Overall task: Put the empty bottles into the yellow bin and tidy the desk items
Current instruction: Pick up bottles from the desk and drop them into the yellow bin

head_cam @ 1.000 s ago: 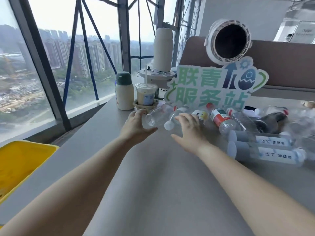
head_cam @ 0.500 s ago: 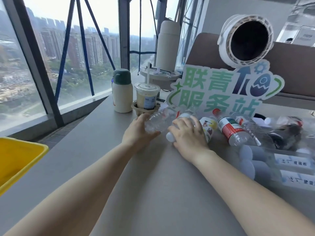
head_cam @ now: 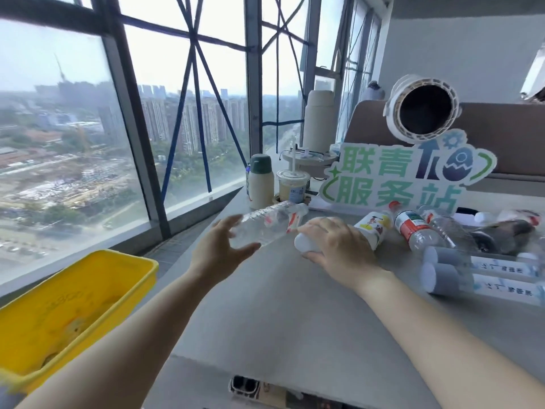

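Observation:
My left hand (head_cam: 219, 250) grips a clear empty bottle (head_cam: 267, 224) by its base and holds it a little above the grey desk (head_cam: 295, 314), tilted up to the right. My right hand (head_cam: 336, 246) is closed over a white bottle (head_cam: 372, 228) with a cartoon label, which lies on the desk. The yellow bin (head_cam: 73, 302) stands at the lower left, below the desk's edge. To the right lie more empty bottles: a red-labelled one (head_cam: 413, 228), a clear one (head_cam: 442, 228), a dark one (head_cam: 501, 234) and two grey-capped tubes (head_cam: 477, 273).
A green-capped flask (head_cam: 260, 181), a lidded drink cup (head_cam: 292, 184) with a straw and a tall cream flask (head_cam: 318, 125) stand at the back by the window. A green-lettered sign (head_cam: 404, 175) and a round white fan (head_cam: 424, 109) stand behind the bottles.
My left hand has lifted the clear bottle off the desk and drawn it left. My right hand has closed over the white bottle. The view swung left, so more of the bin shows.

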### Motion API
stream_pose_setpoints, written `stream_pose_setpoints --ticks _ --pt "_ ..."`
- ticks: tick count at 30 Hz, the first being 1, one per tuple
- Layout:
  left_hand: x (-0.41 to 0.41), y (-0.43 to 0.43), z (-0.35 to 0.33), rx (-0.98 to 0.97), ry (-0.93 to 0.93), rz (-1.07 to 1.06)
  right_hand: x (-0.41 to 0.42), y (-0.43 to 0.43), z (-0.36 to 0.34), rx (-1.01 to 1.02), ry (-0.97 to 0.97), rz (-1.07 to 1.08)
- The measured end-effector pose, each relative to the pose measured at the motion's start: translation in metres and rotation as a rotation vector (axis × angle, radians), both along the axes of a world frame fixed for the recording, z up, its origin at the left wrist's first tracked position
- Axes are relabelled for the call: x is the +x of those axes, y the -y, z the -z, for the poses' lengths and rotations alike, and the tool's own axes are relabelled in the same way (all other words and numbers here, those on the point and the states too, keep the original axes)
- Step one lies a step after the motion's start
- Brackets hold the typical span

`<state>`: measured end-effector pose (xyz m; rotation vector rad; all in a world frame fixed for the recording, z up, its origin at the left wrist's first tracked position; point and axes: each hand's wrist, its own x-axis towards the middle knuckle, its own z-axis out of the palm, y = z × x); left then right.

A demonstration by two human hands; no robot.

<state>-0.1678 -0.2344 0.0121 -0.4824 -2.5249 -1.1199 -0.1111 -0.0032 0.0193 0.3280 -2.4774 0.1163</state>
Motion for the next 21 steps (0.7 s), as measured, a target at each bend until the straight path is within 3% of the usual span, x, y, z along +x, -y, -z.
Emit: stream_pose_setpoints --ticks 7,12,21 --pt "0.075 0.097 -0.025 0.053 -0.067 -0.126 0.055 0.074 -0.028 -0.092 -0.198 -0.205" --pt "0.118 0.182 -0.023 0.112 -0.097 -0.208 0.078 0.144 -0.038 -0.384 -0.21 -0.324" --pt "0.133 0.35 -0.005 0.096 -0.166 -0.476 -0.003 0.299 -0.028 -0.765 -0.186 -0.554"
